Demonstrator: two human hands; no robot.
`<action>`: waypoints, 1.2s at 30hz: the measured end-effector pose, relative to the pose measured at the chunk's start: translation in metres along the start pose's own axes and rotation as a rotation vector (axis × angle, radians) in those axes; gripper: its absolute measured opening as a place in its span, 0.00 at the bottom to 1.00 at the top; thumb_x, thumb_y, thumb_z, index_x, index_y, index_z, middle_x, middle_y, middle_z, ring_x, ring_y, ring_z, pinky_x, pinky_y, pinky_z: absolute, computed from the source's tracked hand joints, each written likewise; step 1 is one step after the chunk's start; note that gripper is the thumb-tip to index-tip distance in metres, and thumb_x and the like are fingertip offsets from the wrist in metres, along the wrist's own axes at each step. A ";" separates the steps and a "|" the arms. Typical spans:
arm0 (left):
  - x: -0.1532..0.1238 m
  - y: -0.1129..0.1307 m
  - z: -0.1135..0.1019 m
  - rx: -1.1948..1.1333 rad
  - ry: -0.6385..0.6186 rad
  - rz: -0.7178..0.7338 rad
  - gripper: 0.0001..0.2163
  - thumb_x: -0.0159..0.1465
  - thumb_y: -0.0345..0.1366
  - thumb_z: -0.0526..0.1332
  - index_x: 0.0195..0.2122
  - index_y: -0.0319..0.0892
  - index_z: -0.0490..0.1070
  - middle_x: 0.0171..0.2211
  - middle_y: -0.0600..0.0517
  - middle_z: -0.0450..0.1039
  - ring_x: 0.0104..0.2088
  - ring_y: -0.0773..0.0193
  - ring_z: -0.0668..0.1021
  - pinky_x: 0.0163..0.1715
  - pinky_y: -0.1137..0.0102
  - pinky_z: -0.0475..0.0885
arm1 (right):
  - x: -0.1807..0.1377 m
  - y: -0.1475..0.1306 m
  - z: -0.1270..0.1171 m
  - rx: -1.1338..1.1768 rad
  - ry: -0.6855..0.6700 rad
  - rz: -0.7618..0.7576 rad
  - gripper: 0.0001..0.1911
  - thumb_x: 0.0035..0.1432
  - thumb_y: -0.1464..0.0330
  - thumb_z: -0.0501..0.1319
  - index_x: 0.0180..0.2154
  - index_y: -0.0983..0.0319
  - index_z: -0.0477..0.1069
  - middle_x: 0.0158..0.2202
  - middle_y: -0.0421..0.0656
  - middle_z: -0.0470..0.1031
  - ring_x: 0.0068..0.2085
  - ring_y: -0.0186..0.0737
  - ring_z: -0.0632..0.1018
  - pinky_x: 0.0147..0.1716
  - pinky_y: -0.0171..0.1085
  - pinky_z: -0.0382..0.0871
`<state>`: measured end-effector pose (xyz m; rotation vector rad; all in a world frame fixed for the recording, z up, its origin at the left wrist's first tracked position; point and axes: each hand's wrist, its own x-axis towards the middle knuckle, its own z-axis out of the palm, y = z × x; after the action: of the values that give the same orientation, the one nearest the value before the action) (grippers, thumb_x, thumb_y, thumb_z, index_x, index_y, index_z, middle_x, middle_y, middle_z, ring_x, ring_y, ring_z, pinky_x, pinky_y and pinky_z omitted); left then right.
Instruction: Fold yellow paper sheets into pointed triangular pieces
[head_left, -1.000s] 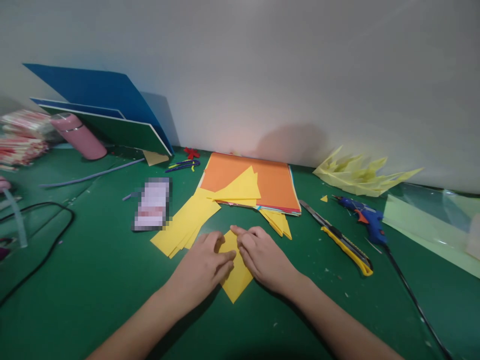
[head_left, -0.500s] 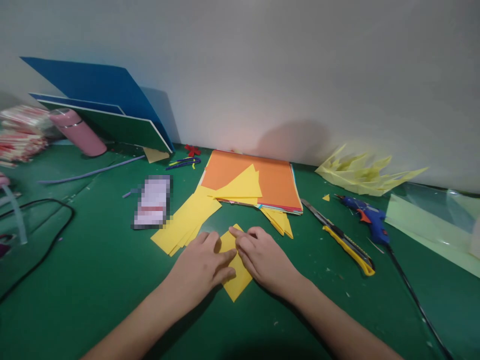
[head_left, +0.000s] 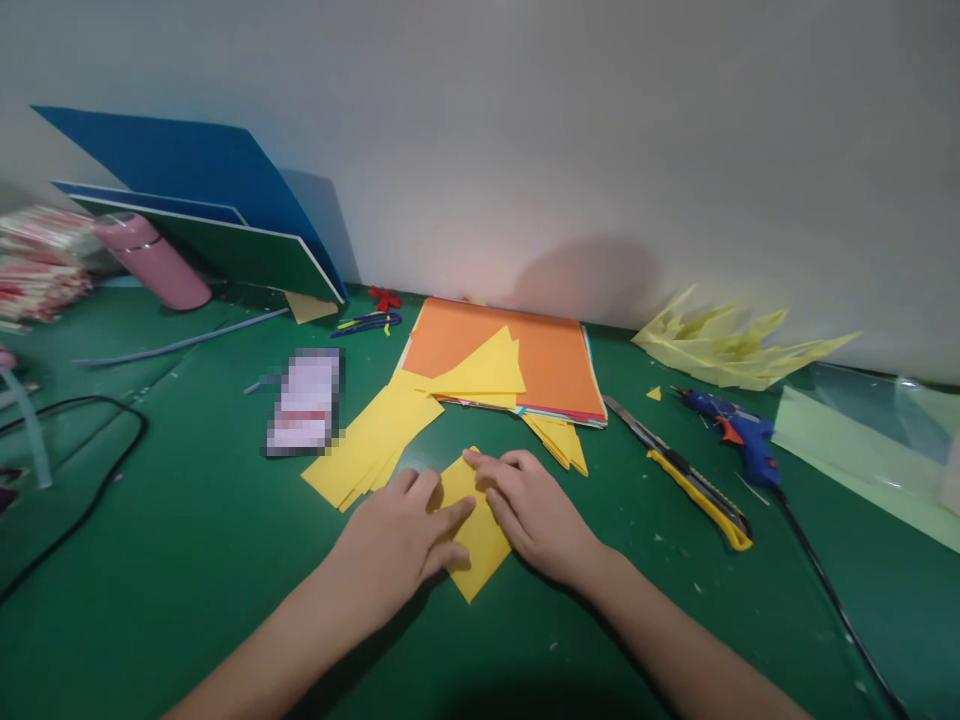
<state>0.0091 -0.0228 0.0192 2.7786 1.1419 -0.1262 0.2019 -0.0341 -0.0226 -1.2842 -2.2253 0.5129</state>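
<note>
Left hand point(head_left: 397, 535): fingers point(head_left: 452, 514) stretched out and lying flat, palm down, gripping nothing; index and thumb press on the left half of the yellow paper square point(head_left: 486, 545). Right hand point(head_left: 536, 510): fingers point(head_left: 484, 466) loosely curled, tips pressing on the upper right part of the same square, nothing pinched between them. The two index fingers nearly meet over the middle of the sheet. The square lies flat on the green mat point(head_left: 187, 560) directly under my fingertips, turned like a diamond, its near corner poking out below my hands toward me. Just beyond my left fingers, a fanned pile of yellow squares point(head_left: 367, 440). Just beyond my right fingers, a few folded yellow pieces point(head_left: 559, 440). Farther out from both, a stack of coloured paper with an orange sheet point(head_left: 555, 365) on top and a yellow folded piece point(head_left: 480, 370) resting on it. Left of the yellow pile, a phone point(head_left: 306, 400), screen blurred. Right of my right hand, apart from it, a yellow utility knife point(head_left: 690, 480); beyond that, a blue glue gun point(head_left: 739, 435) with its cord trailing toward me. Far right by the wall, pale yellow folded shapes point(head_left: 720, 345). Far left, a pink bottle point(head_left: 154, 265) lying against leaning blue boards point(head_left: 202, 170), and a black cable point(head_left: 90, 480) looping across the mat.
</note>
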 end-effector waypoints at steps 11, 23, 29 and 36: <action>0.009 -0.008 0.029 -0.254 0.257 0.088 0.11 0.66 0.26 0.47 0.41 0.40 0.69 0.40 0.46 0.68 0.40 0.57 0.71 0.40 0.62 0.70 | -0.005 0.009 0.004 0.212 0.060 0.063 0.20 0.53 0.70 0.64 0.47 0.59 0.61 0.50 0.50 0.69 0.53 0.49 0.70 0.51 0.49 0.67; 0.005 -0.046 0.014 -0.528 0.171 0.062 0.20 0.62 0.22 0.46 0.46 0.45 0.72 0.42 0.50 0.75 0.42 0.62 0.73 0.43 0.66 0.70 | -0.005 0.007 0.004 0.189 0.041 0.164 0.22 0.50 0.69 0.66 0.47 0.60 0.63 0.46 0.49 0.71 0.46 0.48 0.74 0.44 0.48 0.71; 0.006 -0.056 0.012 -0.570 0.099 -0.022 0.16 0.63 0.28 0.52 0.47 0.50 0.74 0.37 0.50 0.71 0.41 0.63 0.72 0.43 0.68 0.70 | -0.005 0.006 0.004 0.175 0.043 0.169 0.23 0.50 0.69 0.66 0.47 0.60 0.63 0.46 0.49 0.72 0.47 0.49 0.74 0.45 0.49 0.71; 0.007 -0.058 0.009 -0.590 0.079 -0.015 0.14 0.65 0.31 0.53 0.47 0.49 0.74 0.37 0.50 0.73 0.42 0.62 0.71 0.43 0.68 0.68 | -0.005 0.007 0.004 0.176 0.043 0.157 0.23 0.50 0.70 0.66 0.47 0.61 0.63 0.46 0.50 0.72 0.47 0.48 0.74 0.45 0.48 0.71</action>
<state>-0.0265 0.0215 0.0037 2.2647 1.0102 0.2777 0.2066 -0.0356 -0.0313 -1.3688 -2.0054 0.7166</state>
